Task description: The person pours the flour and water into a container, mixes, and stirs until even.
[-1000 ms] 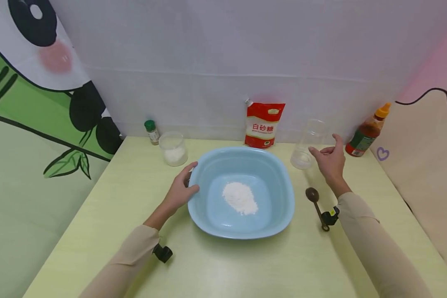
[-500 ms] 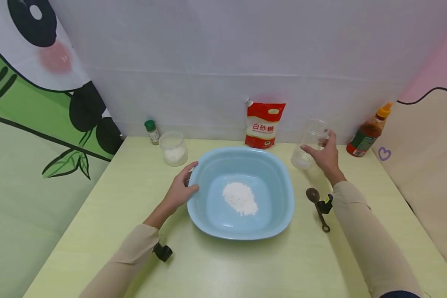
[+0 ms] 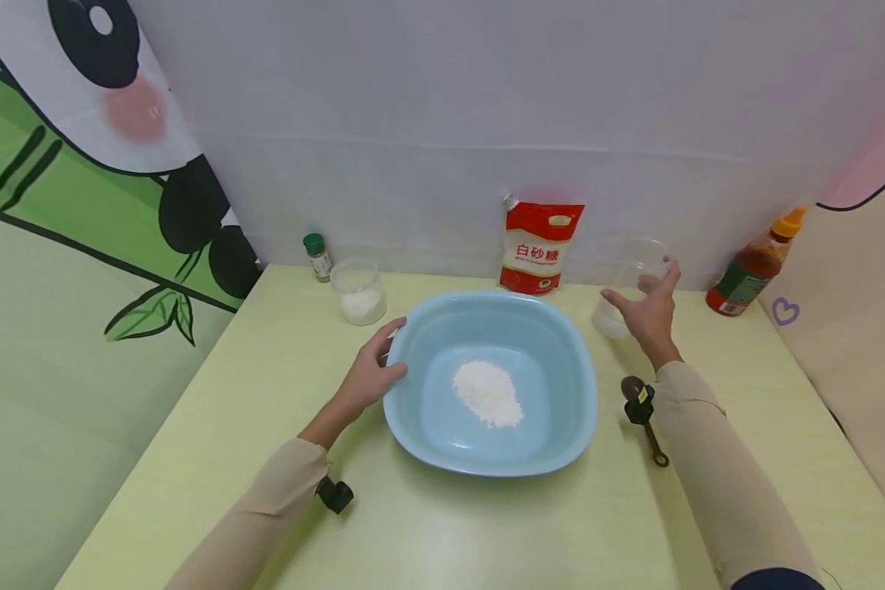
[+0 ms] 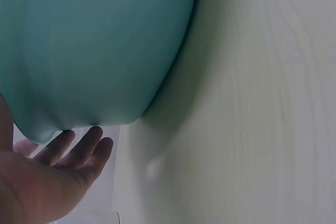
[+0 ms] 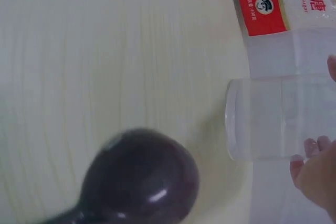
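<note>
A light blue plastic basin (image 3: pixel 428 401) holds a heap of white powder (image 3: pixel 489 392) on its bottom. My left hand (image 3: pixel 369 374) grips its left rim, thumb at the inner edge and fingers against the outer wall, as the left wrist view confirms. My right hand (image 3: pixel 650 319) is round a tall clear cup (image 3: pixel 608 319), thumb on one side and fingers on the other. In the right wrist view the cup (image 5: pixel 268 116) shows a clear liquid or thick base near its bottom. A dark spoon (image 3: pixel 658 451) lies on the table below my right wrist, partly covered by the wrist camera.
Behind the basin stands a red and white sugar pouch (image 3: pixel 534 254). To the left are a glass of white grains (image 3: pixel 361 303) and a small green-capped jar (image 3: pixel 319 258). A sauce bottle (image 3: pixel 752 270) with an orange cap stands at the back right, by the wall.
My right hand has moved left to the clear cup and closed its fingers round it. My left hand keeps its grip on the basin. The head view has shifted slightly.
</note>
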The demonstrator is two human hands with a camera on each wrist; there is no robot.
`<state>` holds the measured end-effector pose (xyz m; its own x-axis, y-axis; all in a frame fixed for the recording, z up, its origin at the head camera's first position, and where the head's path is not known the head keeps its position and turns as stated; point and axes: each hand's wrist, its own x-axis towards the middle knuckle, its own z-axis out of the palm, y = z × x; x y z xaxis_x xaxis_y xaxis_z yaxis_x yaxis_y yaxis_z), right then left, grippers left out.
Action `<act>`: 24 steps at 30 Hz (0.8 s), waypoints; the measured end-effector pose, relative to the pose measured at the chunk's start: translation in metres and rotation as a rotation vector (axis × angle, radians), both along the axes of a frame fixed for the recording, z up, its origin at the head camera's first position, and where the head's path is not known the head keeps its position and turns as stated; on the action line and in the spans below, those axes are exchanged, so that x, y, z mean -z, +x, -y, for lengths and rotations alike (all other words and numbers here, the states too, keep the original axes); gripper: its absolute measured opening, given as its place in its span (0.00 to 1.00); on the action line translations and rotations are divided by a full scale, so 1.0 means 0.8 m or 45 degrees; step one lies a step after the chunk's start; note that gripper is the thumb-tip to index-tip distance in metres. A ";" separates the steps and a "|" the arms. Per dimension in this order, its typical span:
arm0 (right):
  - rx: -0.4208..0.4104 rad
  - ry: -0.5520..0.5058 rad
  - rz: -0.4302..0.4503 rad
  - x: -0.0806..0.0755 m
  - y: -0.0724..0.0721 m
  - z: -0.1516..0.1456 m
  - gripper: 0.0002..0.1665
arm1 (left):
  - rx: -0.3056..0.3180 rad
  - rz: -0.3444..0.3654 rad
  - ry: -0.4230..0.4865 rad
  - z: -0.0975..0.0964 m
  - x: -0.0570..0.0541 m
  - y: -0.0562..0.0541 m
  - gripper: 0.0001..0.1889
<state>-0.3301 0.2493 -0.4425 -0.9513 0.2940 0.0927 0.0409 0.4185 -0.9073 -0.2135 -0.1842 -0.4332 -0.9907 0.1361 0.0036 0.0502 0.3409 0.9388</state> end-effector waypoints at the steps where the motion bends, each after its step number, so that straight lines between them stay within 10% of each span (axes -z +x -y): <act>1: -0.004 0.006 -0.001 -0.001 0.000 -0.001 0.67 | 0.003 0.001 0.000 0.000 0.000 0.000 0.40; 10: -0.179 0.124 -0.122 -0.031 0.004 -0.019 0.67 | 0.012 0.000 -0.006 0.003 -0.002 0.001 0.40; 24: -0.732 0.498 -0.142 -0.137 0.056 -0.009 0.65 | 0.011 -0.006 -0.006 0.002 0.001 -0.002 0.40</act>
<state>-0.2849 0.2564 -0.3327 -0.9246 -0.3272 0.1949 -0.3689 0.6423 -0.6719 -0.2149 -0.1861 -0.4336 -0.9894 0.1448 0.0077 0.0577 0.3447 0.9369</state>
